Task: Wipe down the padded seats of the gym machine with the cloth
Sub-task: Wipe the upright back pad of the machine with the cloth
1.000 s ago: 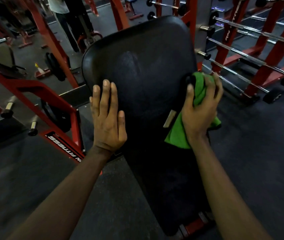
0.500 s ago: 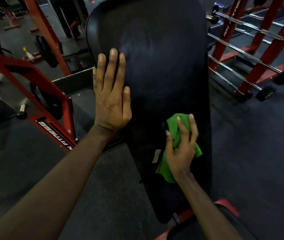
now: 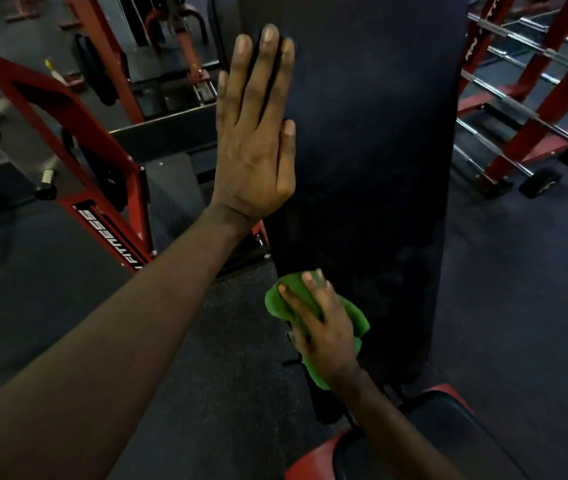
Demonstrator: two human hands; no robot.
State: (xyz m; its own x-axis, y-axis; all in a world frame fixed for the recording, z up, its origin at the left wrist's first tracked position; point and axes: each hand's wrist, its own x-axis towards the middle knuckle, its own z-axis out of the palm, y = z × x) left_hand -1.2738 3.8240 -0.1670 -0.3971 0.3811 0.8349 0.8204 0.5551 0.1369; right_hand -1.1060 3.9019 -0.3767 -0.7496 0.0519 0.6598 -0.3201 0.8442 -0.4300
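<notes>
green cloth (image 3: pixel 313 313) crumpled under right hand (image 3: pixel 324 336) on black pad (image 3: pixel 372 168).

Item: long black pad (image 3: pixel 362 150), dark, slightly scuffed; red-edged seat pad (image 3: pixel 448 445) at its near end.
On it: my left grip (image 3: pixel 254 150), flat, fingers straight, at the left edge; green cloth (image 3: pixel 351 317), bunched low on that edge, held against it by my right grip (image 3: pixel 324 334).
Beneath: dark floor (image 3: pixel 518 306), bearing a red machine frame (image 3: pixel 78 133) and a red bar rack (image 3: pixel 535 98).
</notes>
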